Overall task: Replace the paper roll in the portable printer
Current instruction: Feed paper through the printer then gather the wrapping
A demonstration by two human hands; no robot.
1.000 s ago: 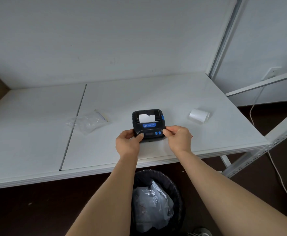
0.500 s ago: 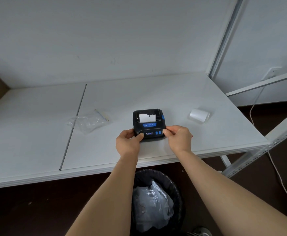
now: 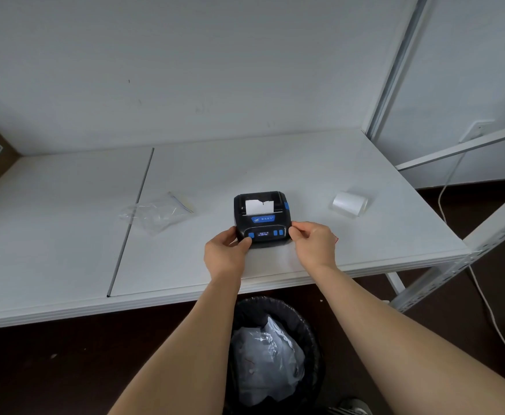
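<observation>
I'm seeing both forearms reaching in from below, converging on the portable printer (image 3: pixel 262 219), which is sitting flat near the front edge of the white table (image 3: pixel 275 163). Left hand (image 3: pixel 225 253) is gripping its left front corner, thumb lying on the front panel. Right hand (image 3: pixel 314 242) is gripping the right side, fingers curled. White paper is sticking up from the printer's slot. Spare paper roll (image 3: pixel 349 203) is lying on its side, well apart to the right. Clear plastic bag (image 3: pixel 158 211) is lying left of the printer.
</observation>
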